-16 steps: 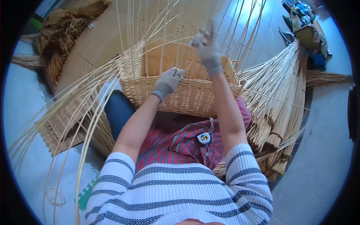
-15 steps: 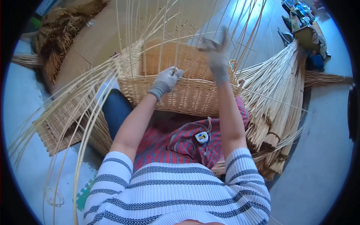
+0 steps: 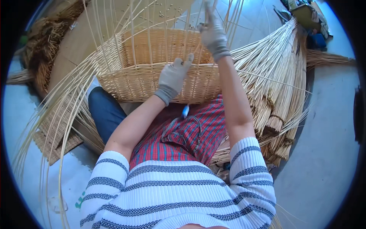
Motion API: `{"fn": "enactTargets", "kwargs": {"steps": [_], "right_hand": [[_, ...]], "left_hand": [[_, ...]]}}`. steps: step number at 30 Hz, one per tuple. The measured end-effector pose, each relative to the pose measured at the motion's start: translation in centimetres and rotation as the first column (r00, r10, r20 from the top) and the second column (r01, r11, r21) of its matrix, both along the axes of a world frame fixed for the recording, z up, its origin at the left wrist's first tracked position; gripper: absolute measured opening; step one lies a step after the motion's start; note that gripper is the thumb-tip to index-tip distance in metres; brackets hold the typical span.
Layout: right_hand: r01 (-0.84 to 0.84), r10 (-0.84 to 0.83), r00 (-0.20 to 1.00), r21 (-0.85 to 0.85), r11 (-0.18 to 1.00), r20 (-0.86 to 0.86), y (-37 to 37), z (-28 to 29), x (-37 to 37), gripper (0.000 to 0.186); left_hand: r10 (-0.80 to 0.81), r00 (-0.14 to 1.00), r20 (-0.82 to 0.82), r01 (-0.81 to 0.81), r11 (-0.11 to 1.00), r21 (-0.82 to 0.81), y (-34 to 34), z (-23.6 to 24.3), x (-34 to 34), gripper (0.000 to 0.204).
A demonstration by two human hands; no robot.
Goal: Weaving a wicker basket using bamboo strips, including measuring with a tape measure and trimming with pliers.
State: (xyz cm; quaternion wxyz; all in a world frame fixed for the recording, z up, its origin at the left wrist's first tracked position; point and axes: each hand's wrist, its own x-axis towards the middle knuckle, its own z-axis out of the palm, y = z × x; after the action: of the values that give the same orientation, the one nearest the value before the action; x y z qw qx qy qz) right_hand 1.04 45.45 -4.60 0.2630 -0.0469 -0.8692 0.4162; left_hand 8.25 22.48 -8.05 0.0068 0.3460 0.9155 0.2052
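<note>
A half-woven wicker basket [image 3: 152,82] rests tilted across my lap, long pale upright canes rising from its far and left sides. My left hand [image 3: 172,80], in a grey work glove, is closed on its near rim right of the middle, thumb up. My right hand [image 3: 214,38], gloved too, is raised above the basket's right end among the upright canes. One of its fingers points upward; the others are smeared, so whether they pinch a cane is unclear. Loose canes [image 3: 70,103] fan out from the basket's left end.
Bundles of pale canes [image 3: 272,72] stand at the right. Brown bundled stalks [image 3: 47,49] lie at the far left, a woven panel [image 3: 57,147] at the near left. A small blue and white object [image 3: 185,111] hangs over the red striped cloth [image 3: 171,143] on my lap.
My right hand has risen and shifted slightly left. The left hand has shifted slightly right along the rim. The basket sits further left and higher in view; the small object has swung left.
</note>
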Motion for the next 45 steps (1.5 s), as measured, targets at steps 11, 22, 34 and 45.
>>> {"fn": "enactTargets", "kwargs": {"steps": [11,22,34,45], "right_hand": [[0.267,-0.208,0.963,-0.516,0.814,0.170,9.6,-1.2,12.1,0.037],[0.187,-0.280,0.957,0.582,0.791,0.073,6.1,-2.3,14.8,0.050],[0.180,-0.155,0.983,0.633,0.753,-0.095,6.0,-5.7,13.5,0.053],[0.508,-0.479,0.859,0.197,0.838,-0.178,-4.4,-2.6,16.8,0.042]], "left_hand": [[-0.052,0.990,0.132,0.050,0.999,0.022,10.2,0.8,2.2,0.075],[0.009,0.999,0.043,-0.025,0.928,0.373,10.6,-1.1,2.4,0.063],[-0.436,0.777,0.454,0.045,0.758,0.651,9.1,-5.1,-1.1,0.054],[0.669,0.666,0.330,-0.695,0.396,0.601,-19.6,-3.0,-0.2,0.039]]}}
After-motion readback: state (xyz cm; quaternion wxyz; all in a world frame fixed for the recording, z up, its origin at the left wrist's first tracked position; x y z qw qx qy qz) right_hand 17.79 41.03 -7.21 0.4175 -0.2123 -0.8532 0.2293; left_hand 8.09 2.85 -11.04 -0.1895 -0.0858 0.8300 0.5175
